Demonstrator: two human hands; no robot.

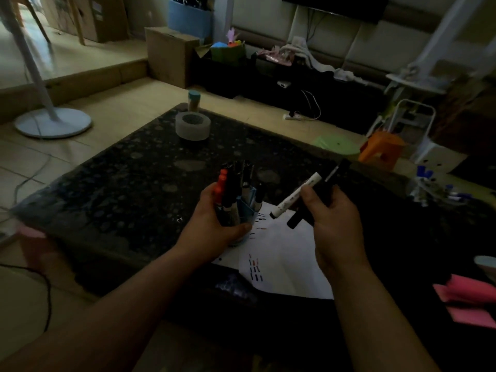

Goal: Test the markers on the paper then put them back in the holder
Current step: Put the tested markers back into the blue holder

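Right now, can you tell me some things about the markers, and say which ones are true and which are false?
1. The right grip holds two markers, a white marker and a black marker. True.
2. The paper has short coloured marks on it. True.
3. The left grip lies flat on the paper. False: it holds the blue marker holder.
4. The tape roll sits on the paper. False: it stands at the far side of the table, apart from the paper.
5. The blue marker holder is empty. False: several markers stand in it.
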